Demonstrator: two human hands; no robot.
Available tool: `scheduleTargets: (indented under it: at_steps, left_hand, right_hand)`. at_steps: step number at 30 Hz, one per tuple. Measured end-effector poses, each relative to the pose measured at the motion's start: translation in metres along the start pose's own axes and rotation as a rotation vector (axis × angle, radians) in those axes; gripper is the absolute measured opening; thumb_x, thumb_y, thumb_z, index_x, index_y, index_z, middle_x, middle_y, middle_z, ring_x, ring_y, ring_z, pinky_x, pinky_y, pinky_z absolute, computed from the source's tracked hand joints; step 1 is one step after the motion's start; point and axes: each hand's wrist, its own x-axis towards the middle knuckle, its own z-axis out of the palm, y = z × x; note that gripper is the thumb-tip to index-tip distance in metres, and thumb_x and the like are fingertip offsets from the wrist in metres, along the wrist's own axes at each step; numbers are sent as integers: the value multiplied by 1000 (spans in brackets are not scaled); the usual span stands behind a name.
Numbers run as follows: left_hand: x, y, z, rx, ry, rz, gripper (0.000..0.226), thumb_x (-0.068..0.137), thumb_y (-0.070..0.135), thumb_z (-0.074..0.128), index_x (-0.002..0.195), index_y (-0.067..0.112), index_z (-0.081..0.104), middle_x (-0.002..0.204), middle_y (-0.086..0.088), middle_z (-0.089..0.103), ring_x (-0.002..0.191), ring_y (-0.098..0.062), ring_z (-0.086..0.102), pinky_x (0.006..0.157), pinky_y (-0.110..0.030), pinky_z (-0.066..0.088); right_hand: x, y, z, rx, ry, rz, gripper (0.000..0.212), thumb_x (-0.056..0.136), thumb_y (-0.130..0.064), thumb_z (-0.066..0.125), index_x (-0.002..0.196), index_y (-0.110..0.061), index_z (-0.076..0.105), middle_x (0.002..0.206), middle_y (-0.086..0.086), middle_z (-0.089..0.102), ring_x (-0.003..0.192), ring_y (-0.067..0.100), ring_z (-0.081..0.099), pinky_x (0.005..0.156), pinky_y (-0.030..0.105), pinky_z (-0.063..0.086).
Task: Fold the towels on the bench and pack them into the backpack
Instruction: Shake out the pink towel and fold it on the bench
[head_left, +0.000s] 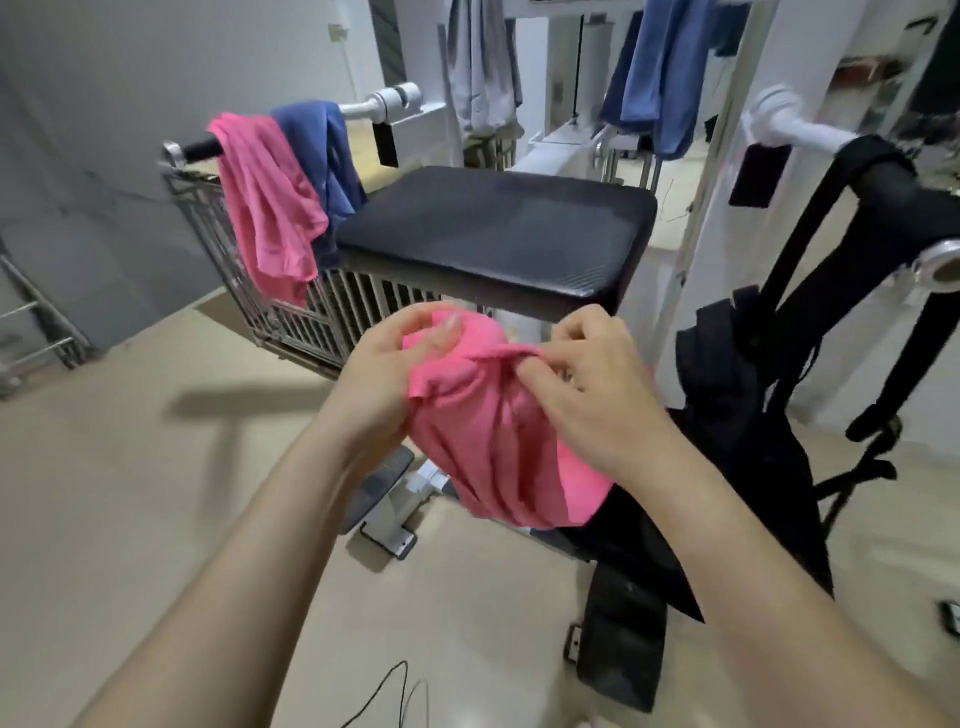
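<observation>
Both hands hold one pink towel (493, 431) in the air, near the viewer and just in front of the black bench pad (498, 234); the left hand (384, 374) is closed on its upper left corner with the thumb laid over the cloth, and the right hand (587, 384) pinches a bunched ridge along the top edge between fingertips and thumb. The towel hangs crumpled in loose vertical pleats, so the step in hand looks like finding the corners before any fold — best done by sliding the right pinch along the hem until it reaches the far corner, then drawing the hands apart until the top edge runs straight; only then will a halving fold land square.

The pad is bare and flat, a fair surface for laying the cloth down, though its near edge is close and a careless drape would slip off it. A second pink towel (270, 202) and a blue towel (324, 156) hang over the bar at far left, not yet folded. The black backpack (737, 395) hangs by its straps at the right, just beside the right hand; its opening seems to face up, though the dark fabric makes that hard to judge. Open floor lies to the left — room to spread the arms that way rather than toward the straps.
</observation>
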Motion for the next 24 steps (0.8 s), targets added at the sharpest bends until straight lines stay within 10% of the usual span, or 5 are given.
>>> scheduleTargets:
  at_steps: [7, 11, 15, 19, 24]
  left_hand:
    - [-92, 14, -36, 555, -542, -347, 19, 58, 1, 81, 60, 17, 72, 57, 4, 65, 49, -7, 57, 47, -19, 46]
    - [-127, 1, -33, 174, -169, -269, 28, 63, 0, 56, 77, 16, 75, 70, -8, 64, 57, -14, 59, 51, -22, 49]
    - [-170, -11, 2, -328, 45, -120, 24, 83, 1, 51, 99, 11, 67, 73, -5, 48, 62, -9, 44, 54, -19, 39]
    - [-213, 0, 84, -358, 61, -25, 15, 91, 9, 53, 89, 15, 66, 64, 4, 51, 56, -4, 49, 52, -15, 46]
    - [-258, 8, 88, -556, 366, -39, 31, 96, 37, 47, 98, 12, 66, 87, -6, 65, 85, -17, 64, 88, -35, 52]
  right_hand:
    - [-57, -7, -33, 892, -81, 606, 24, 93, -28, 56, 74, -15, 60, 66, 6, 54, 62, 17, 53, 63, 32, 39]
    - [-88, 14, -59, 1449, -490, 651, 30, 92, -33, 58, 112, -11, 59, 96, 8, 56, 90, 23, 57, 89, 37, 47]
    - [-134, 35, -75, 1917, -481, 583, 52, 93, -36, 48, 128, 2, 57, 129, 17, 59, 125, 27, 56, 104, 41, 45]
    - [-210, 60, -69, 1584, -712, 588, 58, 83, -54, 63, 137, -36, 49, 137, 17, 56, 125, 32, 55, 105, 49, 43]
    - [-275, 52, -88, 1465, -896, 503, 59, 85, -6, 67, 133, -36, 52, 100, 18, 65, 82, 24, 56, 68, 32, 52]
